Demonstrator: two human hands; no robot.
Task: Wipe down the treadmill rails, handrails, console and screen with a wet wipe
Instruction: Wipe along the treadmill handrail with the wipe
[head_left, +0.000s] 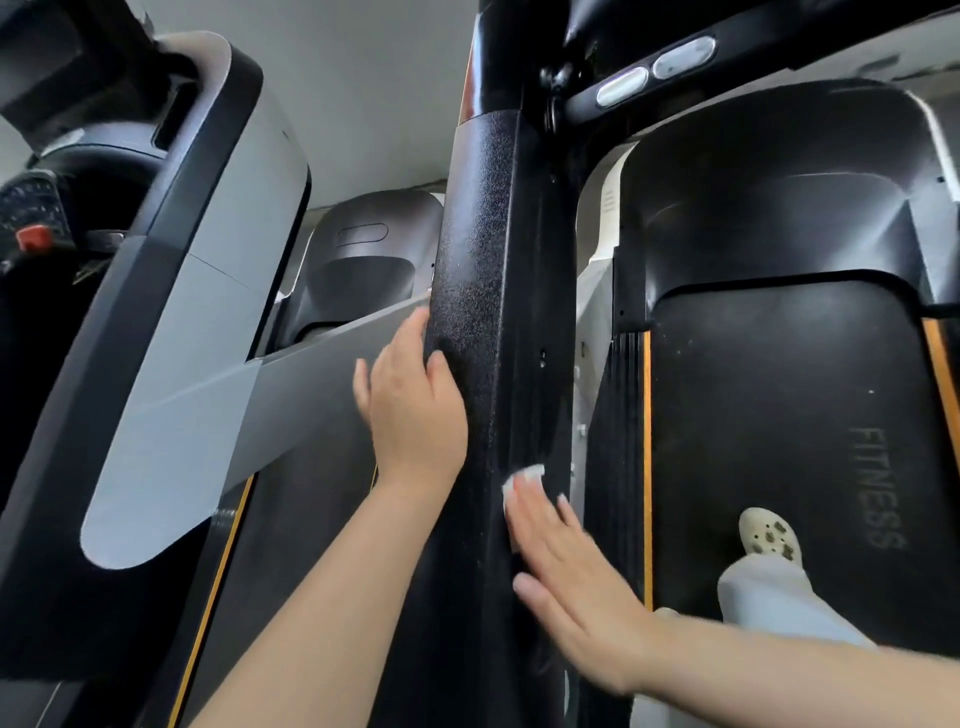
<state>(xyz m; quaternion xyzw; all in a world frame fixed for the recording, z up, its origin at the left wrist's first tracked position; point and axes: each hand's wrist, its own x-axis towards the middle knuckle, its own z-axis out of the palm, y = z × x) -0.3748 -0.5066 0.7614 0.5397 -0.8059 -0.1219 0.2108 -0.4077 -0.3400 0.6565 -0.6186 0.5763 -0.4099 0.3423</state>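
A black textured upright (478, 218) of the treadmill runs down the middle of the head view. My left hand (415, 410) grips its left edge, thumb on the front and fingers round the side. My right hand (566, 566) lies flat on the upright's right face with straight fingers. It presses a white wet wipe (524, 477) against the surface, and only a small part of the wipe shows beyond the fingertips. The black running belt (779, 395), marked FITNESS and edged by orange stripes, lies to the right.
A neighbouring treadmill's grey and black upright (208, 291) slants across the left, with its console and red stop button (34, 236) at far left. My foot in a white clog (771, 535) stands on the belt. Two oval grip sensors (654, 70) sit on the handlebar above.
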